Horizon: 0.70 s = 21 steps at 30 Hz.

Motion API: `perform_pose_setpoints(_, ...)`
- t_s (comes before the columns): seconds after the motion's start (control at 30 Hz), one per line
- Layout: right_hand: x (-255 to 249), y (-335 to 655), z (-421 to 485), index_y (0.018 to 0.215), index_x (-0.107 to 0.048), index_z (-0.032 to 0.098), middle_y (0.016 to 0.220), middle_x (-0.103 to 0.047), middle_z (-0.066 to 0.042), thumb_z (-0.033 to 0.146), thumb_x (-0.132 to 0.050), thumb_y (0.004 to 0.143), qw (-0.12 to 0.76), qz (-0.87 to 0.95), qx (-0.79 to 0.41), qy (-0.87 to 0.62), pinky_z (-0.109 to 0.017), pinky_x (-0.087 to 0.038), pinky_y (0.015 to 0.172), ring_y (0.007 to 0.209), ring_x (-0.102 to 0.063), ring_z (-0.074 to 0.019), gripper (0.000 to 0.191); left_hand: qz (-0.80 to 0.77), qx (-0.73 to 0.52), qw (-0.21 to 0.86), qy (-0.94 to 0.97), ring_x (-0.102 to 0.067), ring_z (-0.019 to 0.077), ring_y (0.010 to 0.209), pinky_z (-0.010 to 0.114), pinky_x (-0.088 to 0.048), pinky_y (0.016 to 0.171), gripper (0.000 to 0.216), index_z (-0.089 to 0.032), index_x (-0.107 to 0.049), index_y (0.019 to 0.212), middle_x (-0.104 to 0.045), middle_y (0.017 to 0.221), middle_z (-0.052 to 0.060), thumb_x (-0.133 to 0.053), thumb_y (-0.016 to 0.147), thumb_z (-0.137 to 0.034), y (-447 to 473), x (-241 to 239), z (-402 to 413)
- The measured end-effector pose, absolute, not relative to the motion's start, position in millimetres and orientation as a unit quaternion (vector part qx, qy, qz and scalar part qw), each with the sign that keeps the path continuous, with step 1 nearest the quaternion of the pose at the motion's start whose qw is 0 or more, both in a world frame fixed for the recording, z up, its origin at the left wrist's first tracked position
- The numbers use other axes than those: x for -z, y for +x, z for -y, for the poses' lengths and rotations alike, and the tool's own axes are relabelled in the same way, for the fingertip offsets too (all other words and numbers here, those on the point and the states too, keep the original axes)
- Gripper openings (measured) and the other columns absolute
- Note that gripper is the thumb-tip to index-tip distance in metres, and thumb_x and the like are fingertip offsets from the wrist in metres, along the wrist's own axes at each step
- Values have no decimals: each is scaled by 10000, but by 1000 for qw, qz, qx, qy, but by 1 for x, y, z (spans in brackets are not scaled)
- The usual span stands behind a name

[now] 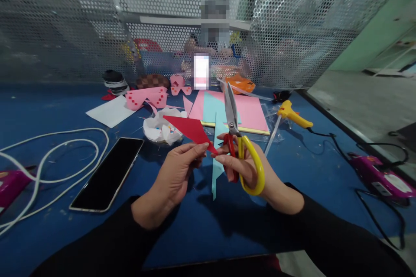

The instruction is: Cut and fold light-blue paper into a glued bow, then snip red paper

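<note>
My left hand (177, 173) pinches the corner of a red paper triangle (188, 130), held above the blue table. My right hand (245, 169) grips scissors (237, 138) with red and yellow handles, blades shut and pointing up and away. Fingertips of both hands meet at the red paper's near point. A light blue paper strip (217, 169) hangs behind the hands; which fingers hold it is hidden. Both sleeves are black.
A black phone (108, 174) lies left, beside white cables (55, 156). Pink and light blue sheets (247, 110), a yellow glue gun (292, 114), a white paper-filled dish (162, 130) and pink cut-outs (146, 97) lie farther back. Perforated metal screen (81, 21) behind, a person beyond it.
</note>
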State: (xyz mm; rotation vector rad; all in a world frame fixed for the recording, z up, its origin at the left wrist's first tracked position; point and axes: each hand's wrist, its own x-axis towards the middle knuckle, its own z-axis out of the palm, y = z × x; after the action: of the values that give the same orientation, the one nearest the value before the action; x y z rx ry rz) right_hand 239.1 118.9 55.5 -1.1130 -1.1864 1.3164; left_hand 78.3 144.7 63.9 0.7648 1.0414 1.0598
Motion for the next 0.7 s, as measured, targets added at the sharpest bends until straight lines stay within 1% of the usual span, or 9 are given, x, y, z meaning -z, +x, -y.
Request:
perform_pose_setpoints(0.1, -57, 237, -118, 1115, -522, 193, 715, -647, 65, 284, -792, 715, 505, 484, -538, -471, -223, -438, 370, 363, -533, -61, 490, -466, -465, 676, 332, -489, 85, 591, 210, -369, 592, 254, -151, -766, 678, -631, 616, -5, -871, 533, -331, 80, -62, -142)
perform_pose_setpoints(0.23, -61, 237, -119, 1119, -505, 188, 627, -624, 80, 280, -744, 755, 515, 479, -526, -479, -238, -452, 397, 371, -520, -72, 445, -472, -460, 675, 331, -490, 85, 593, 212, -366, 586, 256, -149, -758, 671, -631, 613, -7, -873, 550, -343, 81, -61, -141)
perform_pose_setpoints(0.37, -61, 237, -121, 1117, -499, 197, 659, -623, 77, 326, -740, 746, 523, 479, -517, -479, -249, -446, 389, 371, -514, -73, 461, -476, -460, 670, 337, -512, 92, 602, 221, -375, 578, 239, -161, -728, 617, -634, 622, -6, -869, 551, -344, 81, -61, -142)
perform_pose_setpoints(0.47, -62, 237, -122, 1126, -499, 201, 703, -617, 73, 332, -740, 738, 523, 483, -510, -483, -233, -421, 371, 377, -512, -65, 475, -480, -452, 668, 345, -557, 118, 627, 236, -398, 576, 242, -161, -740, 648, -652, 639, 12, -862, 554, -347, 81, -60, -142)
perform_pose_setpoints(0.6, -67, 240, -123, 1093, -514, 202, 677, -598, 82, 333, -752, 725, 509, 496, -506, -489, -225, -422, 374, 373, -489, -57, 458, -481, -439, 664, 367, -585, 138, 638, 249, -420, 581, 252, -134, -758, 668, -677, 647, 48, -859, 562, -339, 81, -59, -143)
perform_pose_setpoints(0.7, -68, 241, -124, 1086, -520, 211, 675, -591, 86, 360, -773, 702, 498, 506, -508, -487, -224, -410, 357, 367, -481, -59, 484, -474, -442, 656, 387, -581, 136, 624, 250, -424, 584, 241, -141, -763, 683, -671, 629, 41, -846, 583, -344, 81, -59, -143)
